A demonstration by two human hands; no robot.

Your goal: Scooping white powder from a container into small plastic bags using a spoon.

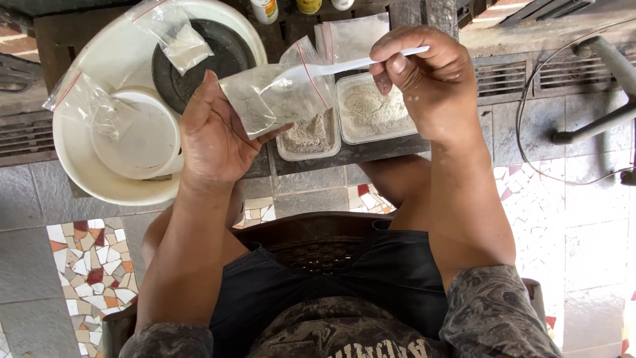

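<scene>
My left hand [215, 136] holds a small clear zip bag [275, 93] with a red seal strip, its mouth turned to the right. My right hand [430, 79] grips a white plastic spoon [344, 65] whose bowl end is inside the bag's mouth. Just below the bag sit two clear rectangular tubs of pale powder, one nearer [311, 136] and one to the right [371, 113]. Some powder lies inside the bag.
A large white basin [86, 166] at the left holds a dark round dish [218, 56], a white bowl [142, 139] and more clear bags [86, 103]. Small bottles [265, 10] stand at the top. A metal frame [596, 99] and cable lie right. My knees are below.
</scene>
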